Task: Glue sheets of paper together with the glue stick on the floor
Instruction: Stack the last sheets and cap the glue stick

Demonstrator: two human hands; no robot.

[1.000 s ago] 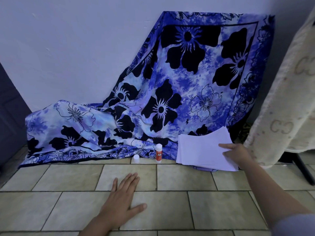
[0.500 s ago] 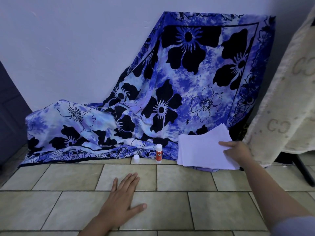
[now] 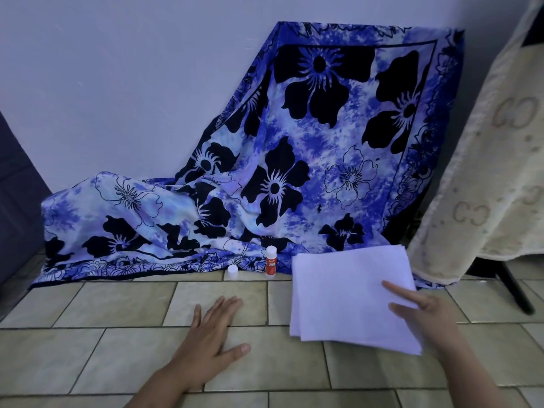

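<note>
Sheets pulled forward (right hand pinching edge).

The stack of white paper sheets is in my right grip, pinched at its right edge. It lies nearly flat, and the sheets are slightly fanned at the near left corner. I cannot tell whether it touches the floor. Left of it and apart, the glue stick stands upright, red-labelled and white-topped. Its white cap stands near its left side.
</note>
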